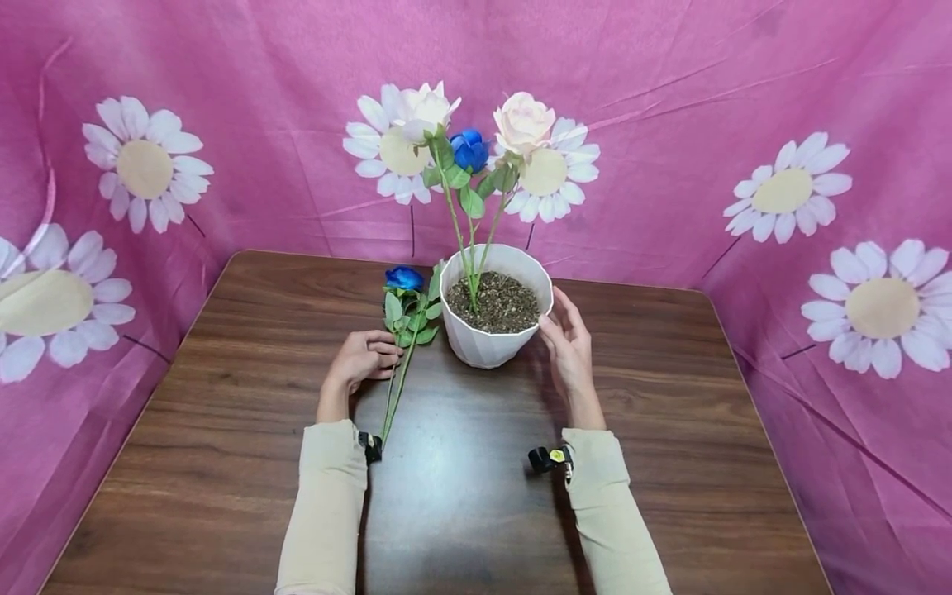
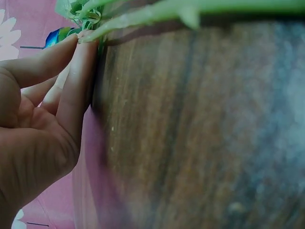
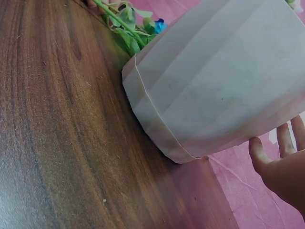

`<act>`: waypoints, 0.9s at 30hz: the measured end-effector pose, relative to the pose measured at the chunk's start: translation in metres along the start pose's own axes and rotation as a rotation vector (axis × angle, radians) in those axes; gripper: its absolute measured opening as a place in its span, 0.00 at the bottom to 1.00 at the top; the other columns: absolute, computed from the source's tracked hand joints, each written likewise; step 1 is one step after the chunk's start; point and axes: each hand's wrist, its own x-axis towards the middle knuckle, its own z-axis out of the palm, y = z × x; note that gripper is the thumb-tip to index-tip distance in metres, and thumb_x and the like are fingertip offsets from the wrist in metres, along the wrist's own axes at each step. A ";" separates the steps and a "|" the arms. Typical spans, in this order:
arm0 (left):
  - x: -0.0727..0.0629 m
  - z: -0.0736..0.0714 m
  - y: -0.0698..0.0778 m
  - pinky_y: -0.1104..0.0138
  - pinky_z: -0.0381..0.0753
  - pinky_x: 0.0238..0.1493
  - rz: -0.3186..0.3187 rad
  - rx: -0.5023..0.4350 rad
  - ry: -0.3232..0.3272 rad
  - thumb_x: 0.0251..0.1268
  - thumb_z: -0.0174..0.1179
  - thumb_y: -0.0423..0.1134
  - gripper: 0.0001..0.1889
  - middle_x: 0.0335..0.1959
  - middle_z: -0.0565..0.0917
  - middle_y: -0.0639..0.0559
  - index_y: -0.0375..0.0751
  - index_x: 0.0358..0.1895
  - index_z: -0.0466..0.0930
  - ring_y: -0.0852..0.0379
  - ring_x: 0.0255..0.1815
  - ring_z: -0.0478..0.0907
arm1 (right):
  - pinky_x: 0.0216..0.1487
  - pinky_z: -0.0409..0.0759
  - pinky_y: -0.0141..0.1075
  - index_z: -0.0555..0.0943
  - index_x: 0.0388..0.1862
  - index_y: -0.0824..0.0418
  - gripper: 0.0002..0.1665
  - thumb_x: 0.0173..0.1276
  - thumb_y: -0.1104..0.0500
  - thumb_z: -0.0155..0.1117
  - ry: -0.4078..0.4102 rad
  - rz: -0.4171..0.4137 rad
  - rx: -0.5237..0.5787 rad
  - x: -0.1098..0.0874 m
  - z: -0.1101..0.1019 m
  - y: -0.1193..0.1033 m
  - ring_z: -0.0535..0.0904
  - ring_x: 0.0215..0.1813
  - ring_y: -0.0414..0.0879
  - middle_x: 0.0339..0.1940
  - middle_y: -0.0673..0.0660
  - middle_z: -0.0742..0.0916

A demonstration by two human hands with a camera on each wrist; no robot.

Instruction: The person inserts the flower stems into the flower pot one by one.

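A white faceted flowerpot [image 1: 487,349] filled with dark soil [image 1: 509,307] stands upright on the table. Rising from the soil are a white rose [image 1: 430,111], a blue rose [image 1: 469,150] and a pale pink rose [image 1: 524,124]. Left of the pot lies another blue rose [image 1: 404,278] with green leaves, two stems stretching toward the left wrist. My left hand [image 1: 364,359] pinches a stem [image 2: 138,18] between thumb and finger just below the leaves. My right hand [image 1: 568,347] touches the pot's right side with extended fingers, not wrapped round it; the right wrist view shows the pot wall [image 3: 214,90] close up.
The brown wooden table [image 1: 669,463] reaches back to a pink cloth backdrop [image 1: 640,49] printed with large white daisies. Cloth also hangs along both sides. A black wrist camera [image 1: 546,459] sits at the right cuff, another [image 1: 369,446] at the left.
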 end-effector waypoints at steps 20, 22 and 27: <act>0.002 -0.001 0.000 0.65 0.89 0.37 0.054 -0.243 0.167 0.64 0.57 0.15 0.24 0.46 0.85 0.36 0.19 0.63 0.68 0.56 0.37 0.86 | 0.74 0.67 0.52 0.63 0.76 0.70 0.34 0.71 0.76 0.52 -0.007 -0.001 -0.010 -0.001 0.000 0.001 0.71 0.69 0.56 0.73 0.68 0.71; 0.004 -0.002 0.001 0.66 0.88 0.36 0.076 -0.286 0.194 0.64 0.56 0.15 0.23 0.45 0.86 0.37 0.19 0.62 0.67 0.59 0.35 0.85 | 0.74 0.68 0.50 0.62 0.76 0.71 0.34 0.71 0.75 0.52 -0.010 -0.002 -0.006 -0.001 0.000 0.000 0.71 0.69 0.55 0.73 0.68 0.71; 0.006 -0.002 0.004 0.68 0.88 0.35 0.124 -0.422 0.236 0.66 0.56 0.16 0.21 0.42 0.87 0.43 0.23 0.61 0.68 0.60 0.35 0.85 | 0.73 0.69 0.49 0.62 0.76 0.71 0.34 0.71 0.75 0.52 -0.009 -0.002 -0.009 -0.001 0.000 -0.001 0.71 0.69 0.54 0.74 0.68 0.70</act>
